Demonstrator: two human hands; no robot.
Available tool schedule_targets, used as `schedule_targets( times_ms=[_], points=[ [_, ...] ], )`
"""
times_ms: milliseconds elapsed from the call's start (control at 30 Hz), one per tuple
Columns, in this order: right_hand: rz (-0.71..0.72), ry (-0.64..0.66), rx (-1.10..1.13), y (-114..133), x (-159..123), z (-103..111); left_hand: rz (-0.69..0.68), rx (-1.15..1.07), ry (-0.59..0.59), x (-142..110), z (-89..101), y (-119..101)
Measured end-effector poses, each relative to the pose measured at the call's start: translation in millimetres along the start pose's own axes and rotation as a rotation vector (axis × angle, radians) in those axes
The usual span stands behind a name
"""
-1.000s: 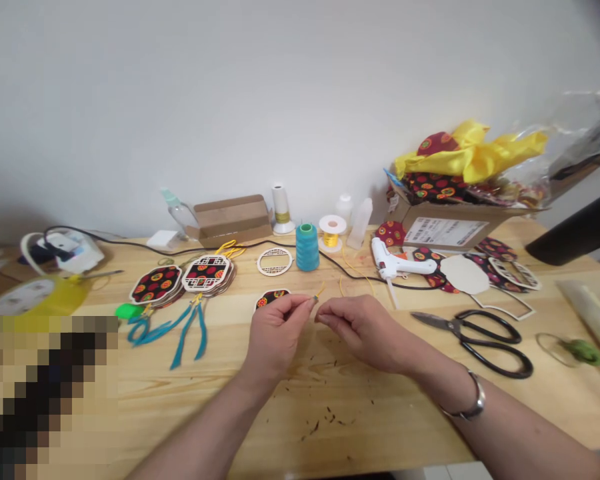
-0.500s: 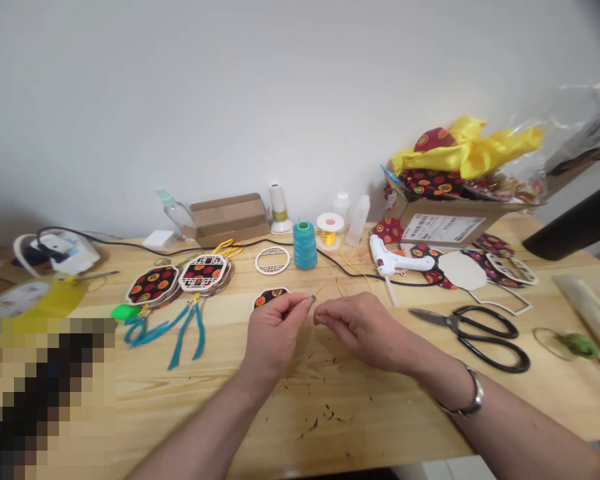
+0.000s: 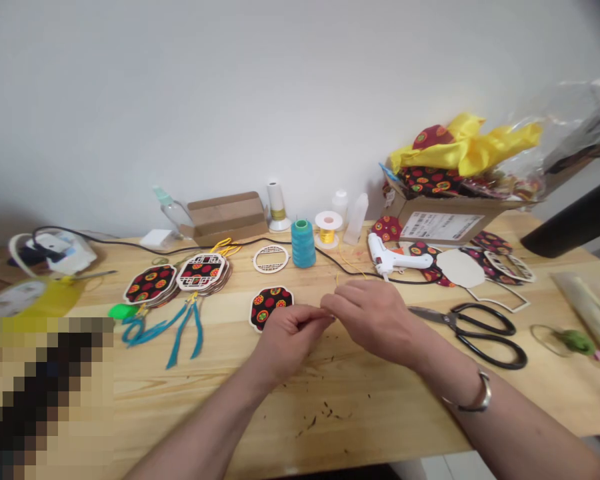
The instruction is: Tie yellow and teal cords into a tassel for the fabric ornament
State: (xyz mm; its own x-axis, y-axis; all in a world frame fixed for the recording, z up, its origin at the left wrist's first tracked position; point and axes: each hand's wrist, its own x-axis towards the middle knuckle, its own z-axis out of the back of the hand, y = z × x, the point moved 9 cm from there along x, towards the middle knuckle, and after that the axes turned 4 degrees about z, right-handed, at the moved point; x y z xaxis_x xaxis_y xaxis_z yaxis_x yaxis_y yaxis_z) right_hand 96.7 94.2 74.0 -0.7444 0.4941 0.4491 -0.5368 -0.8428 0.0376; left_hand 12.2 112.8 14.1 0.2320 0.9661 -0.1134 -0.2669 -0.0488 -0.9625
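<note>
My left hand [image 3: 287,340] is curled low over the wooden table [image 3: 330,400], its fingers pinched together at the tips. My right hand [image 3: 375,317] meets it from the right, thumb and fingers pressed together over the same spot. What they pinch is hidden; a thin yellow cord [image 3: 347,267] runs back from my right hand toward the gold thread spool [image 3: 328,230]. Just left of my left hand lies a flat ornament piece [image 3: 269,305] covered in black cloth with red and orange dots.
Black scissors [image 3: 480,333] lie right of my hands, with a white glue gun [image 3: 395,260] behind. A teal thread cone [image 3: 303,244], a round wooden fretwork disc [image 3: 271,259], finished ornaments [image 3: 180,279] with teal tassels [image 3: 180,330] and a cardboard box [image 3: 450,223] of cloth stand further back.
Both hands dropped closer to the table and came together. The pinched yellow cord end seen earlier between them is now hidden, and the dotted ornament piece shows in full.
</note>
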Motion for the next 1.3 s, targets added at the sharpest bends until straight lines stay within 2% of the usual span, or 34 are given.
schedule_targets(
  times_ms=[100,200,300,400,467,600,767,1000,1300],
  points=[
    [-0.158,-0.078,0.29,-25,-1,-3,0.036,-0.041,0.024,-1,-1.0,3],
    [-0.314,-0.163,0.643,-44,-2,-16,0.081,-0.143,-0.027,-2,5.3,9],
    [-0.445,-0.174,0.909,-50,-4,-33,0.121,-0.288,-0.065,-1,8.7,16],
    [-0.571,-0.129,1.031,-48,-7,-48,0.146,-0.433,-0.068,-1,7.6,21],
    [-0.629,-0.127,1.065,-46,-9,-50,0.157,-0.488,-0.086,-1,8.3,22],
    [-0.714,-0.212,1.119,-47,-12,-48,0.18,-0.556,-0.133,0,11.0,25],
    [-0.729,-0.28,1.131,-47,-14,-44,0.199,-0.581,-0.188,0,14.8,30],
    [-0.696,-0.23,1.017,-42,-14,-39,0.193,-0.565,-0.203,1,15.6,31],
    [-0.782,-0.21,1.037,-46,-17,-50,0.188,-0.516,-0.192,-1,15.3,32]
  ],
)
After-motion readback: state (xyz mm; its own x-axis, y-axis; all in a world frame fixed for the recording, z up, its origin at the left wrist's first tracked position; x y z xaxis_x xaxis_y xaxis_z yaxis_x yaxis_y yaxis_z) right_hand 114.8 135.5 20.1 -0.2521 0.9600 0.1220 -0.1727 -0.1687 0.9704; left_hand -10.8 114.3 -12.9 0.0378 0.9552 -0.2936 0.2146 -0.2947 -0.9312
